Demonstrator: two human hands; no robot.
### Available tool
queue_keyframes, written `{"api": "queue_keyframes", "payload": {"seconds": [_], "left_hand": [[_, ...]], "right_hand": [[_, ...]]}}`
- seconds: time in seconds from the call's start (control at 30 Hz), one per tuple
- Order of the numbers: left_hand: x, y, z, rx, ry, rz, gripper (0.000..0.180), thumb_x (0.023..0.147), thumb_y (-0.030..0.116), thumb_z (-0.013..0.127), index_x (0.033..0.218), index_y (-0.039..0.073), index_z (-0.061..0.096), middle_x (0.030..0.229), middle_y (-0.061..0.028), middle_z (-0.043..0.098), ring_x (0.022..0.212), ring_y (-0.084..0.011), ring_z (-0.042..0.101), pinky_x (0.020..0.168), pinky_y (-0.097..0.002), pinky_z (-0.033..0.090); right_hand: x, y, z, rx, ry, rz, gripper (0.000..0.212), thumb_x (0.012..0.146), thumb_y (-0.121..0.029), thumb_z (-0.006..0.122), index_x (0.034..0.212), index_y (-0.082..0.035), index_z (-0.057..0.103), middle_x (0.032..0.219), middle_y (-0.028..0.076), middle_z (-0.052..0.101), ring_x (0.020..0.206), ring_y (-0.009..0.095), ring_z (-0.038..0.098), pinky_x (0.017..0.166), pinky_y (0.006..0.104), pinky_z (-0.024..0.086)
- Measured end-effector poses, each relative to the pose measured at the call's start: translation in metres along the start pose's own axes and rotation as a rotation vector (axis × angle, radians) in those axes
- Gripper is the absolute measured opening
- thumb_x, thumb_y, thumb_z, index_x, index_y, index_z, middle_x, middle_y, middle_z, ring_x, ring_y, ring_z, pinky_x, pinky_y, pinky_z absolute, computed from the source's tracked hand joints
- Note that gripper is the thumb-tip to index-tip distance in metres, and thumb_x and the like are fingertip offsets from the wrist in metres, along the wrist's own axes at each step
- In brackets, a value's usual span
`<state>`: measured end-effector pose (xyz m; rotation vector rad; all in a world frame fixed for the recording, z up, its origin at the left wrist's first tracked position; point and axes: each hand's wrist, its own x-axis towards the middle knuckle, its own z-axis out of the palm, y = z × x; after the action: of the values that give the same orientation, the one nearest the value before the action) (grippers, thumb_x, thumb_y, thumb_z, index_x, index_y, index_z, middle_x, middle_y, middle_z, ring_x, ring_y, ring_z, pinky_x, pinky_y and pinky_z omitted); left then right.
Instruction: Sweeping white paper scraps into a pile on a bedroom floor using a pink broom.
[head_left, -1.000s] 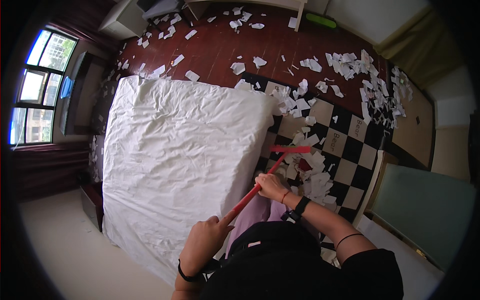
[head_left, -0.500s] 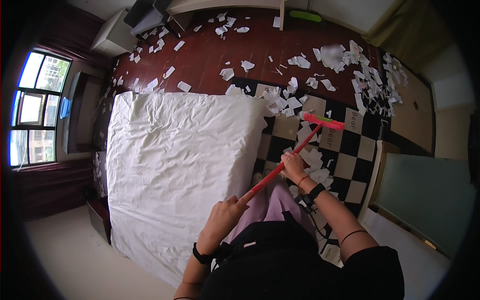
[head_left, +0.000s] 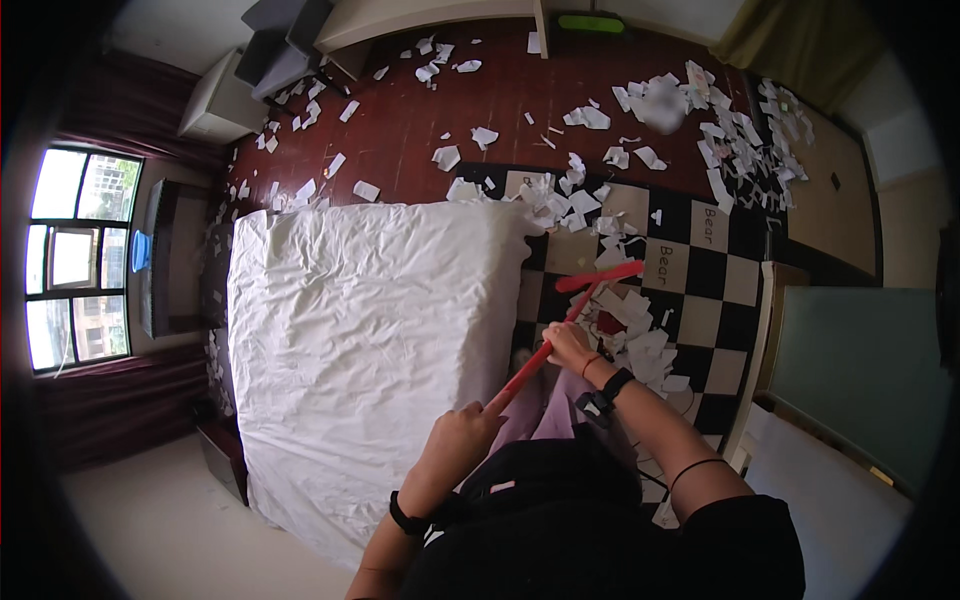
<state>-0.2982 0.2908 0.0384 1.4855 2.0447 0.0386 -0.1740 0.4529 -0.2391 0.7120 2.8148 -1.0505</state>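
I hold a red broom [head_left: 590, 290] with both hands. My left hand [head_left: 460, 440] grips the top end of its red handle, with the forefinger stretched along it. My right hand [head_left: 570, 345] grips the handle lower down, close to the brush head. The red brush head rests on the black-and-white checkered mat [head_left: 700, 270] beside the bed, against a heap of torn white paper scraps [head_left: 640, 335].
A bed with a white sheet [head_left: 370, 340] fills the left and middle. More paper scraps [head_left: 720, 130] litter the dark red floor and the mat. A window [head_left: 75, 255] is at far left, a desk [head_left: 430, 20] at the top, a grey-green panel [head_left: 850, 380] at right.
The brush head has moved back toward me along the mat, from its far part to the paper heap. The view has also shifted, so the bed sits more central.
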Motion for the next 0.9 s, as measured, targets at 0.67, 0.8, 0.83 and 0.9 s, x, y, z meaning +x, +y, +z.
{"api": "queue_keyframes", "payload": {"seconds": [0.67,0.8,0.83,0.9], "left_hand": [[0.156,0.068,-0.083,-0.639,-0.48,0.809,0.011,0.076,0.002,0.071,0.086,0.001,0.071,0.1,-0.014,0.071,0.077,-0.0224,0.07,0.066,-0.0295,0.055],[0.199,0.099,-0.021,-0.647,-0.975,0.962,0.015,0.082,0.015,0.07,0.083,0.002,0.063,0.104,-0.0122,0.069,0.093,-0.0252,0.067,0.079,-0.0331,0.051],[0.205,0.104,-0.008,-0.631,-1.017,0.976,0.015,0.082,0.015,0.07,0.083,0.002,0.063,0.104,-0.0122,0.069,0.093,-0.0252,0.067,0.079,-0.0331,0.051],[0.215,0.108,0.018,-0.569,-1.07,1.023,0.016,0.082,0.017,0.069,0.079,0.003,0.062,0.085,-0.0117,0.068,0.079,-0.0254,0.067,0.073,-0.0322,0.051]], "right_hand": [[-0.159,0.025,-0.065,0.234,0.012,0.37,0.02,0.069,-0.031,0.067,0.068,-0.011,0.066,0.067,0.013,0.064,0.07,0.032,0.066,0.06,0.0429,0.05],[-0.2,0.041,0.021,0.492,-0.18,0.542,0.036,0.078,-0.048,0.067,0.074,-0.012,0.069,0.071,0.013,0.066,0.07,0.033,0.065,0.063,0.0417,0.049],[-0.203,0.036,0.032,0.568,-0.272,0.621,0.04,0.079,-0.051,0.068,0.08,-0.011,0.07,0.077,0.013,0.068,0.074,0.033,0.066,0.066,0.0412,0.05],[-0.205,0.017,0.056,0.646,-0.049,0.693,0.033,0.078,-0.043,0.069,0.077,-0.01,0.067,0.076,0.012,0.067,0.072,0.03,0.064,0.065,0.0387,0.049]]}}
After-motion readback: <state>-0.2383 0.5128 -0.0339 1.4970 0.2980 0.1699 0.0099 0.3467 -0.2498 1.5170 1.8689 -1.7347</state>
